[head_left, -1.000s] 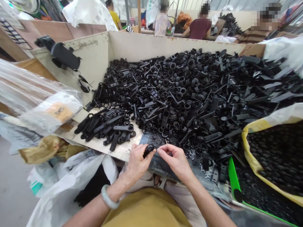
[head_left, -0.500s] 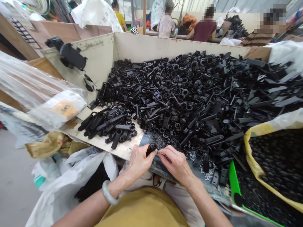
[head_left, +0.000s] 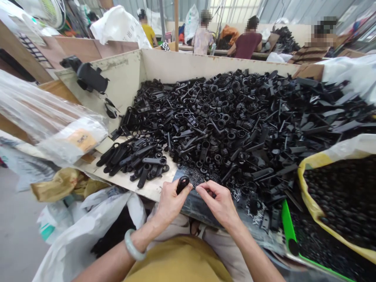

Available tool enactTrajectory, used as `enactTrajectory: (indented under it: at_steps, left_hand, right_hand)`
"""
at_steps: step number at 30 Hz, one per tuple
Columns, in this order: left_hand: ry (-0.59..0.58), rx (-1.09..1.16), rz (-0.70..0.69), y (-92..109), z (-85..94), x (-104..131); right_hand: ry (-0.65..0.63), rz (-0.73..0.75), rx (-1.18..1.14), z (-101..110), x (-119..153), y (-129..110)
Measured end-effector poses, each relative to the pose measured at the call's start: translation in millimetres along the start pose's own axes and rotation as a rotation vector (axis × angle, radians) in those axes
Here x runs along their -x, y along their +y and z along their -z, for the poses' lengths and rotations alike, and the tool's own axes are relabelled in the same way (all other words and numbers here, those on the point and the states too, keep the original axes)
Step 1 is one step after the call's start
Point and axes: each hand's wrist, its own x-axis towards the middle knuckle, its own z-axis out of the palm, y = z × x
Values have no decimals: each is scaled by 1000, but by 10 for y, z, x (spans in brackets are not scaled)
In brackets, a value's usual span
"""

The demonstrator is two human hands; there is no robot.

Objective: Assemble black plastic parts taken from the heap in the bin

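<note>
A black plastic part with a ringed end [head_left: 182, 183] is gripped between the thumb and fingers of my left hand [head_left: 170, 199]. My right hand [head_left: 219, 201] is a short gap to the right, its fingertips pinched together. Something small and dark shows inside its curled fingers, too hidden to name. Beyond both hands lies a big pile of black plastic parts [head_left: 205, 117], many ring-ended. A smaller group of long black handle-like parts [head_left: 138, 154] lies to the left on the pale board. Small silver screws or pins [head_left: 257, 215] are scattered right of my right hand.
A pale wooden bin wall [head_left: 188, 60] encloses the pile. At right stand a yellow-rimmed sack [head_left: 308, 203] of small round black pieces and a green-edged tray [head_left: 289, 227]. A white sack [head_left: 70, 243] hangs at lower left. Several people sit working in the background.
My right hand has drawn slightly away from the black part, widening the gap. The part in my left hand is tipped more upright. The camera view has shifted a little.
</note>
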Motion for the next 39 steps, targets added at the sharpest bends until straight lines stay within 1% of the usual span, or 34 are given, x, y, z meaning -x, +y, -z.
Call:
enactTrajectory:
  at_steps: [1,5,8,13,17,21,24,26,28,29,31,32,34,36,37,39]
  left_hand:
    - [12,-18,-25,8,2,13]
    - [49,-59,-118,13,6,60]
    - [28,-45,-186,-3,17,96]
    - [-33,-94,-396,12,48,115]
    - [-4,-97,-444,65,92,72]
    - [-3,-251,-565,72,129,52]
    - [22,-315,-587,53,120,58]
    - [35,-280,-549,53,103,59]
    - [14,-197,-466,67,88,54]
    - [1,-143,-402,75,83,50]
    - [-37,-6,-221,84,78,43]
    - [-68,81,-116,84,79,40]
    - [-140,254,67,72,88,38]
    - [-183,384,163,55,107,48]
    - [-183,421,189,48,120,59]
    - [-179,446,242,45,146,97]
  right_hand:
    - [-8,-58,-64,-13,1,-21]
    - [-40,-179,-211,-66,18,-66]
    - [-75,-288,-336,-64,27,-103]
    - [-134,-434,-512,6,-22,-195]
    - [-124,-472,-588,52,-52,-241]
    - [-87,-462,-599,48,-46,-249]
    - [-65,-449,-587,14,-35,-232]
    - [-57,-431,-562,-9,-22,-218]
    - [-38,-389,-512,-15,0,-207]
    - [-23,-358,-479,-10,13,-201]
    - [8,-280,-407,15,41,-180]
    - [18,-207,-335,31,53,-160]
    - [17,3,-100,59,71,-95]
    - [-12,215,177,77,79,-1]
    - [-30,279,278,85,82,50]
    - [-52,303,361,117,96,141]
